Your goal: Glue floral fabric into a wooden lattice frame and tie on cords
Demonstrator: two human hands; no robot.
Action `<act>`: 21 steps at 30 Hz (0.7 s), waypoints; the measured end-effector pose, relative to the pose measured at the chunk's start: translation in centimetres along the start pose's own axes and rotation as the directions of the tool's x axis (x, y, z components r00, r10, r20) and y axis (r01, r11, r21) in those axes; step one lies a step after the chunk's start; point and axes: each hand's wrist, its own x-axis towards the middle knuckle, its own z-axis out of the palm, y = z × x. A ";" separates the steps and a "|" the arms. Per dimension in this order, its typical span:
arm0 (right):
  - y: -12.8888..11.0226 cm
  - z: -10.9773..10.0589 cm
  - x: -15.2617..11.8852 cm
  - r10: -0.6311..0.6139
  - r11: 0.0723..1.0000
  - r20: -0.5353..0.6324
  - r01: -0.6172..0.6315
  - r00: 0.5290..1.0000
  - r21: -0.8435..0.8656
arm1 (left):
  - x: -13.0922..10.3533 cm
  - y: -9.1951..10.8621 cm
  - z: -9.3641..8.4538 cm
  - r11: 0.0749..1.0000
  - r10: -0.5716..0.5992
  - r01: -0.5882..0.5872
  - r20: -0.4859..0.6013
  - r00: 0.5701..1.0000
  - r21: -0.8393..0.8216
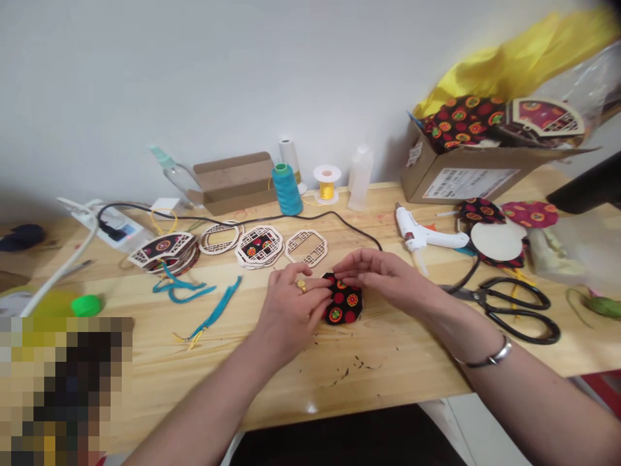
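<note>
Counting left to right: one fan-shaped stack [165, 252], two teal cord bundles [222, 309], one lattice stack [259, 247] showing fabric (probably done; layers uncountable), one bare lattice frame [291, 248]. Left hand [290, 309] half-curled, fingers touching one floral piece [345, 303] at the table [402, 369]; right hand [383, 275] loosely arched at its far edge. Whether either pinches, cannot tell. Piece unframed; framing probably left. One glue gun [424, 239], one pair of scissors [480, 297].

At the frame's centre, the left hand [294, 310] and right hand [383, 275] touch a flower-patterned black fabric piece [347, 304]; black-handled scissors [481, 297] lie right of centre, and a blue thread cone [287, 191] stands above centre.
</note>
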 end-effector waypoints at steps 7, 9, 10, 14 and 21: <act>-0.1 0.0 0.0 -0.004 1.000 -0.002 0.004 1.000 0.005 | 0.2 -0.2 -0.1 0.993 -0.076 0.086 -0.126 0.989 0.079; -0.1 0.0 0.0 -0.006 1.000 -0.002 0.006 1.000 -0.004 | 0.3 0.0 0.0 1.000 0.005 -0.005 -0.091 0.996 -0.006; -0.1 0.1 0.0 -0.006 1.000 -0.003 0.006 1.000 -0.007 | 0.3 0.1 0.1 0.999 0.031 -0.034 -0.062 0.998 -0.040; -0.1 0.0 0.1 0.006 1.000 -0.009 -0.006 1.000 0.003 | 0.3 0.4 0.4 0.997 0.027 -0.025 0.018 0.999 -0.070; -0.2 -0.4 0.2 -0.066 0.987 -0.146 0.086 0.987 0.135 | 0.3 0.6 0.3 0.998 -0.018 0.021 0.074 0.997 -0.053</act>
